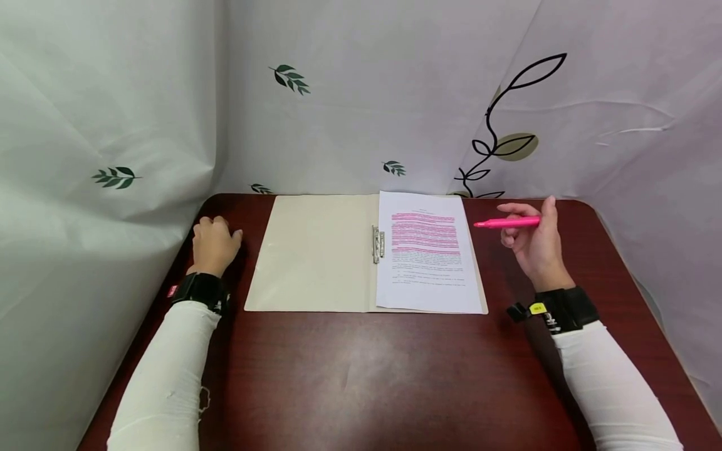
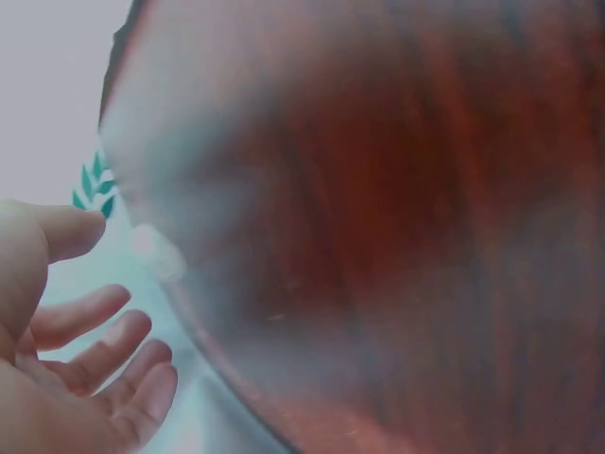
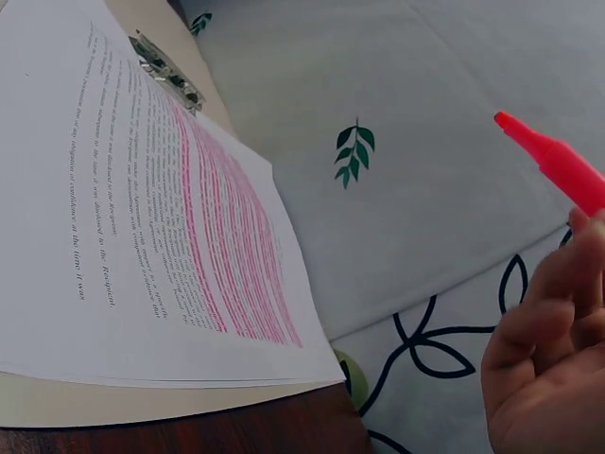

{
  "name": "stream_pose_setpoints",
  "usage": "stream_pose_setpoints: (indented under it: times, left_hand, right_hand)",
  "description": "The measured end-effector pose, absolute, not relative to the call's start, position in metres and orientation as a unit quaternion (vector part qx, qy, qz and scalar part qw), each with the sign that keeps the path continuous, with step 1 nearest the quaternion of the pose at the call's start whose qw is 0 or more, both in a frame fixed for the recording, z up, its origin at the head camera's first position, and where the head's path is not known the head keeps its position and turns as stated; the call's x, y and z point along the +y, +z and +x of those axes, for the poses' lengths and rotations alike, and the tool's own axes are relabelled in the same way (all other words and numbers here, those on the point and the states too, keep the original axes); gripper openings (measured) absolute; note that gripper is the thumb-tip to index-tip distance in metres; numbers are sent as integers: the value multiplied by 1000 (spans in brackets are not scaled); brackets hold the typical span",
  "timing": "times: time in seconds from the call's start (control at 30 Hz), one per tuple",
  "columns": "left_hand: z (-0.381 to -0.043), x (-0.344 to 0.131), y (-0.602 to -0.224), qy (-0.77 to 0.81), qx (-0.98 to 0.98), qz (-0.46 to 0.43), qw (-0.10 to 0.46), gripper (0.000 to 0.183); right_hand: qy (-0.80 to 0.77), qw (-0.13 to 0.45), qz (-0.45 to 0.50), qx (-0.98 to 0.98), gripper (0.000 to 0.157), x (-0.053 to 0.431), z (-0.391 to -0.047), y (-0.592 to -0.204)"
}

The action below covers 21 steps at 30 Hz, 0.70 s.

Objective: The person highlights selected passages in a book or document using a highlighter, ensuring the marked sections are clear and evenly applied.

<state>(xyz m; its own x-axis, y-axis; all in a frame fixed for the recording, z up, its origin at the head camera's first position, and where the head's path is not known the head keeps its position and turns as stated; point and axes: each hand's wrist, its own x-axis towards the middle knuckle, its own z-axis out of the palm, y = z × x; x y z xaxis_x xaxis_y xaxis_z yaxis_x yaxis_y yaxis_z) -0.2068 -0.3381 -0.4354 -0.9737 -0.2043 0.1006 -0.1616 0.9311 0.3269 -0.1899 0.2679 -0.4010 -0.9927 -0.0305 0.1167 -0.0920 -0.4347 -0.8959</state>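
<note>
My right hand (image 1: 533,241) holds a pink highlighter (image 1: 507,222) to the right of the folder, its tip pointing left toward the printed pages. The same highlighter (image 3: 553,161) shows uncapped at the right edge of the right wrist view. White sheets of paper (image 1: 425,297) lie on the right side of an open cream folder (image 1: 316,250), beside its metal clip (image 1: 378,244). Pink marking covers the upper lines of text; the lower lines are plain. At the table's left edge is my left hand (image 1: 214,245), empty, its fingers (image 2: 99,355) loosely bent in the left wrist view.
The dark red-brown wooden table (image 1: 350,376) has rounded far corners. A pale curtain (image 1: 338,100) with leaf prints hangs right behind and along the left and right sides. Black straps with small cameras (image 1: 555,310) sit on both wrists.
</note>
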Motion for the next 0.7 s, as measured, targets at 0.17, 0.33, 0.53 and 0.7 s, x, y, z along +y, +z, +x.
stream_pose_setpoints:
  times: [0.17,0.33,0.53,0.7]
  left_hand:
    - [-205,-332,-421,-181,-973,72,120,45]
    - [-202,-320,-404,-195,-970,39,138,44]
    - [-198,-301,-387,-211,-962,-20,171,42]
    - [-196,-280,-380,-209,-944,-83,240,40]
  right_hand:
    - [851,10,90,-517,79,270,-190,-399]
    - [861,7,120,-494,75,271,-192,-395]
    - [888,17,129,-441,42,269,-195,-387]
    - [903,49,110,-413,21,270,-196,-380]
